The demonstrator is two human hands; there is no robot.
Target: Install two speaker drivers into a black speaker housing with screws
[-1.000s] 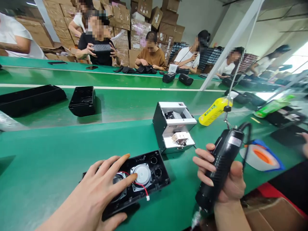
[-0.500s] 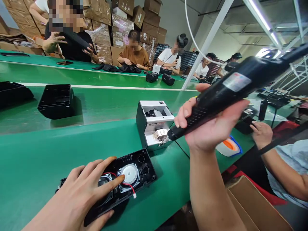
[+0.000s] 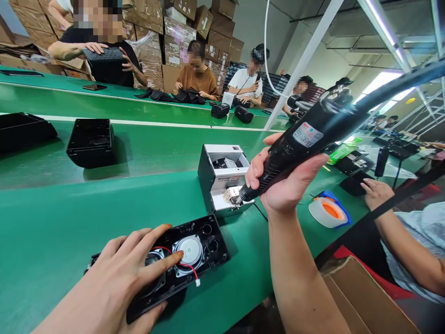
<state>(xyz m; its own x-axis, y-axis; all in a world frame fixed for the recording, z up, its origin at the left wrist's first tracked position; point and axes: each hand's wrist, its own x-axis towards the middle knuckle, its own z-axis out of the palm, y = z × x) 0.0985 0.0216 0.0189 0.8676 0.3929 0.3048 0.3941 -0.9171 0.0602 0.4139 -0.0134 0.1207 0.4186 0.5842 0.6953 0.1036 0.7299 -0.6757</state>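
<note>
My right hand [image 3: 281,181] is wrapped round a black electric screwdriver [image 3: 290,150], its cable running off to the upper right. The driver's nose points down at the front outlet of a white and black screw feeder [image 3: 225,178]; whether the tip touches it, I cannot tell. At lower left, my left hand [image 3: 128,273] grips an open black speaker housing [image 3: 217,262], fingers across the top and thumb along the near side. Inside the housing sit two round speaker drivers, one with a silver back [image 3: 190,250]. A red wire with a white plug [image 3: 197,282] hangs over the near edge.
Two black housings [image 3: 91,144] stand on the conveyor belt [image 3: 153,153] beyond. A tape roll [image 3: 329,211] lies right of my forearm, near a co-worker's hand [image 3: 377,197]. A cardboard box [image 3: 368,297] is at lower right. Several people sit across the line.
My right hand and the screwdriver have moved slightly left, the nose staying at the feeder's outlet. The housings on the belt appear further right. A person opposite has turned a black case.
</note>
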